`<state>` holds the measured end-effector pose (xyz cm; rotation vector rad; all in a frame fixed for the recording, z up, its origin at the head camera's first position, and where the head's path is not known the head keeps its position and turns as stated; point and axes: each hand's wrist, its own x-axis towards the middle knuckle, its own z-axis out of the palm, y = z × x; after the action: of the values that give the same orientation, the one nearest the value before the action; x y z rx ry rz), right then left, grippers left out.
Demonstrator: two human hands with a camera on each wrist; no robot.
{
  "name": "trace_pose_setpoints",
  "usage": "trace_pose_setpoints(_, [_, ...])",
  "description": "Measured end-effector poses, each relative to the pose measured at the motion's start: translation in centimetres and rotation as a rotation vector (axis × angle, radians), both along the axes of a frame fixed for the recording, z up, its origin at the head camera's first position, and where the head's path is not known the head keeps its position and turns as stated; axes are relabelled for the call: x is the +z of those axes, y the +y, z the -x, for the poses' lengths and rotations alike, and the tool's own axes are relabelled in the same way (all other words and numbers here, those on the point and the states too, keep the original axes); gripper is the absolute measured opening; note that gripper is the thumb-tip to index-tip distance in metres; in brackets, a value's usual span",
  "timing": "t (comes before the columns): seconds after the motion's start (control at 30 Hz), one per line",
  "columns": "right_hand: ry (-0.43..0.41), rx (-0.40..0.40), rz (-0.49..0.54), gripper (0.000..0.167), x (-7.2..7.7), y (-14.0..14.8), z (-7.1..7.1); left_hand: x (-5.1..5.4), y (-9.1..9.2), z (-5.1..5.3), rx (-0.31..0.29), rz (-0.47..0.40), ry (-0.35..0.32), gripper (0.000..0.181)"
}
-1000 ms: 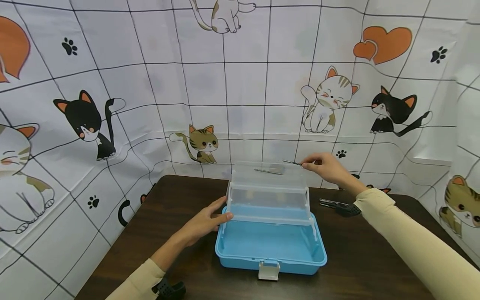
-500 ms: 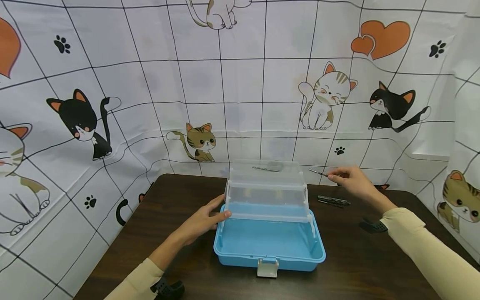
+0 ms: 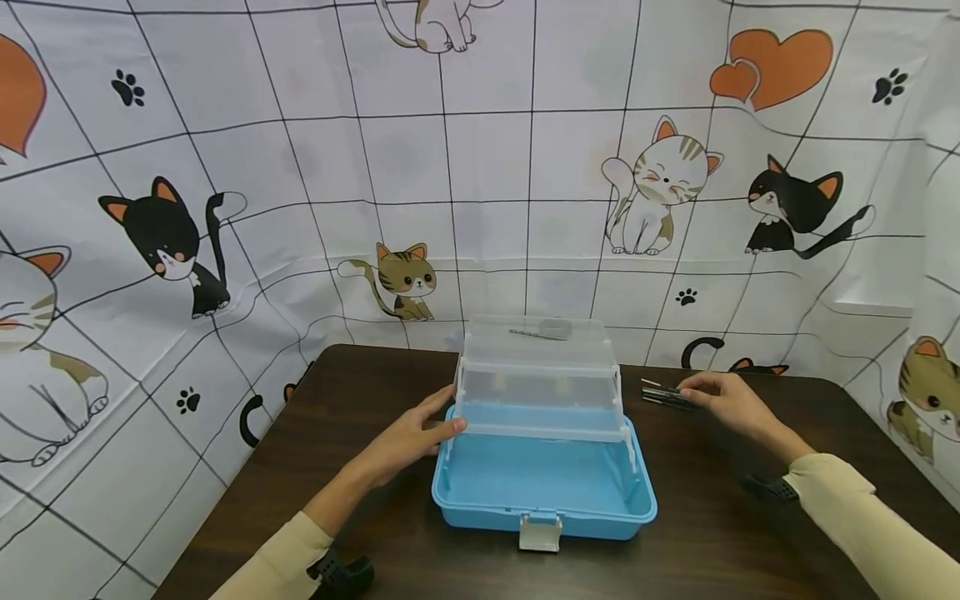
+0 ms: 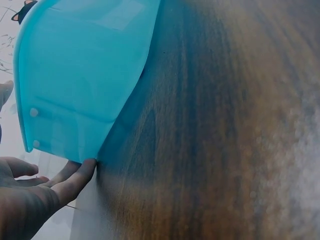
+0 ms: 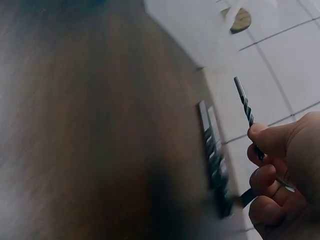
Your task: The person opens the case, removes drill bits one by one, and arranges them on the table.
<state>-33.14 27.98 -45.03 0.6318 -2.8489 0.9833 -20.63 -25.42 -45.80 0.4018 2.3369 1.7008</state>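
A blue toolbox [image 3: 543, 518] stands unlidded on the dark table, its clear trays [image 3: 540, 396] raised at the back. My left hand [image 3: 408, 437] touches its rear left corner; in the left wrist view the fingers [image 4: 75, 185] reach the blue wall, mostly straight. To the right of the box, my right hand [image 3: 723, 404] pinches a thin twist drill bit [image 5: 241, 90] between thumb and fingers, its shank end sticking out. Just below it, several thicker drill bits [image 3: 663, 398] lie side by side on the table. Part of the held bit is hidden by my fingers.
Another thin drill bit [image 3: 538, 336] shows through the uppermost clear compartment. At the front of the toolbox a white latch [image 3: 540, 534] hangs down. Behind the table [image 3: 382, 375] rises a white sheet with cat drawings [image 3: 405, 283].
My right hand has carried the thin drill bit from beside the upper clear compartment, rightward and down to the drill bits on the table. The left hand has stayed at the box corner.
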Motion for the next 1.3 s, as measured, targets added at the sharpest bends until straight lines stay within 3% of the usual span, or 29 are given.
trace_pose_setpoints(0.3, [0.019, 0.001, -0.015, 0.022, -2.4, 1.5, -0.6, 0.0, 0.2, 0.0, 0.002, -0.012, -0.002, 0.082])
trace_pose_setpoints(0.97, [0.177, -0.017, -0.068, 0.009, -3.2, 0.8, -0.4, 0.1, 0.2, 0.2, 0.008, -0.017, -0.007, 0.082])
trace_pose_setpoints(1.3, [0.167, -0.04, -0.066, 0.009, -3.5, 0.7, -0.7, 0.1, 0.3, 0.1, 0.012, -0.016, -0.011, 0.081])
